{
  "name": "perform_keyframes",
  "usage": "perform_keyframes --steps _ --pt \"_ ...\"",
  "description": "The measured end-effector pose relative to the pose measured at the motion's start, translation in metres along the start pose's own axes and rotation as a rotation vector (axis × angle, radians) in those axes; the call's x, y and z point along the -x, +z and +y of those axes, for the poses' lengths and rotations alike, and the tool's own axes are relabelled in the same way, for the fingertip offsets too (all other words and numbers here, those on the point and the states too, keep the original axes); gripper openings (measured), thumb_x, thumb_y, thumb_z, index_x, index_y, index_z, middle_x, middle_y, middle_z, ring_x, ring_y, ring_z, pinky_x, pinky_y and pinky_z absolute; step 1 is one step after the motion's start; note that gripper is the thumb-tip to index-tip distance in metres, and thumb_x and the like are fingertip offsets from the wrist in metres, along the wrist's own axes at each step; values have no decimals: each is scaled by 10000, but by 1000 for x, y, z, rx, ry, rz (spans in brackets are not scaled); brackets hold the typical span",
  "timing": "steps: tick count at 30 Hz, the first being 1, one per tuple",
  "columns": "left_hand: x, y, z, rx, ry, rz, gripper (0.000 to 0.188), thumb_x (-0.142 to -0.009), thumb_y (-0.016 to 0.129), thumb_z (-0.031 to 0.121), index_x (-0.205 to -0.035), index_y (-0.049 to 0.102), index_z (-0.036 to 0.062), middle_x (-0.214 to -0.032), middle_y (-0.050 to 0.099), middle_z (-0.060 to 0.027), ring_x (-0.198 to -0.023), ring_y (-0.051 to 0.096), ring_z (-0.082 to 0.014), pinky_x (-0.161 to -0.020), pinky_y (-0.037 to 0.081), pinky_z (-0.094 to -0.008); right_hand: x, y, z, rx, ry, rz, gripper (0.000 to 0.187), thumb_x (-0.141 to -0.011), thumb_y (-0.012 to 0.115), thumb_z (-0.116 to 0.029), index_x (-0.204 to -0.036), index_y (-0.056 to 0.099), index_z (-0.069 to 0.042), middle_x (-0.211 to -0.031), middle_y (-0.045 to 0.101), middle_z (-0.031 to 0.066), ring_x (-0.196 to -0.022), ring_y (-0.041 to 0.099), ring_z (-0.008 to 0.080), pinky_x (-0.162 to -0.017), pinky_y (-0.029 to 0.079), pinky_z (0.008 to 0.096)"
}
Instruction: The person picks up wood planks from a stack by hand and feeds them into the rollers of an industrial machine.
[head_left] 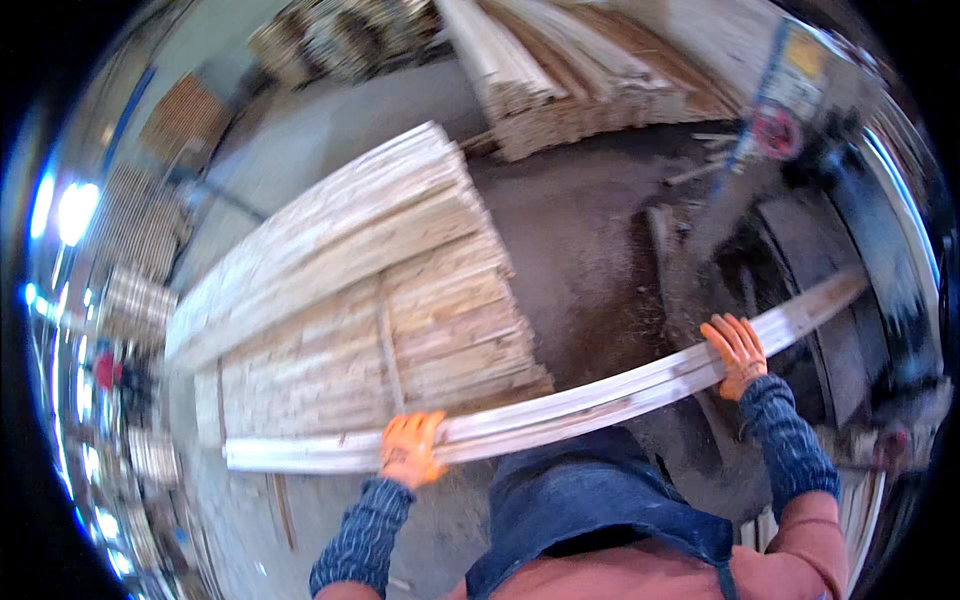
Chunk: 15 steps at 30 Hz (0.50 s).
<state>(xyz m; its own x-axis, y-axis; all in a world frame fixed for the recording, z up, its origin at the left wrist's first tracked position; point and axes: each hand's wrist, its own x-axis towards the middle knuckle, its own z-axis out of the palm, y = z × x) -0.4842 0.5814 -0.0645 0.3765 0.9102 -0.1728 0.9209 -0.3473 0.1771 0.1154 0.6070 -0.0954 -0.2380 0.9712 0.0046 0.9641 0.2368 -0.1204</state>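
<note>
A pair of long pale wooden boards [585, 405], lying side by side, stretches across in front of my body from left to right. My left hand [410, 450], with orange covering its fingers, is wrapped over them left of centre. Further right, my right hand [738, 358], orange-fingered too, grips the same boards with its fingers over the far edge. Their right end reaches the dark machine [850, 290]; their left end is beside a large stack of boards [400, 300]. The undersides of both hands are hidden.
More boards are piled at the back [580, 120], and several wood stacks stand at the far left. Wood scraps and sawdust lie on the floor [590, 240] between the near stack and the machine. A person in red [107, 370] is far off at the left.
</note>
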Motion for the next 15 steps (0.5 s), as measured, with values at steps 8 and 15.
perform_keyframes --steps 8,15 --pt "-33 6 99 173 59 -113 937 -593 892 320 -1417 509 91 -1196 646 -182 -1139 612 -378 -1049 435 -501 -45 1 -160 -240 -561 -199 1030 -507 814 -119 -1483 497 -198 -1426 571 123 -1300 564 324 -1162 369 541" --pt "-33 32 99 207 72 174 1162 -617 903 527 -1568 373 120 -1504 485 -174 -1434 420 -356 -1236 242 -510 -51 14 -129 -173 -531 -122 1062 -439 830 -116 -1450 508 -166 -1304 611 133 -1190 597 369 -1065 435 533"
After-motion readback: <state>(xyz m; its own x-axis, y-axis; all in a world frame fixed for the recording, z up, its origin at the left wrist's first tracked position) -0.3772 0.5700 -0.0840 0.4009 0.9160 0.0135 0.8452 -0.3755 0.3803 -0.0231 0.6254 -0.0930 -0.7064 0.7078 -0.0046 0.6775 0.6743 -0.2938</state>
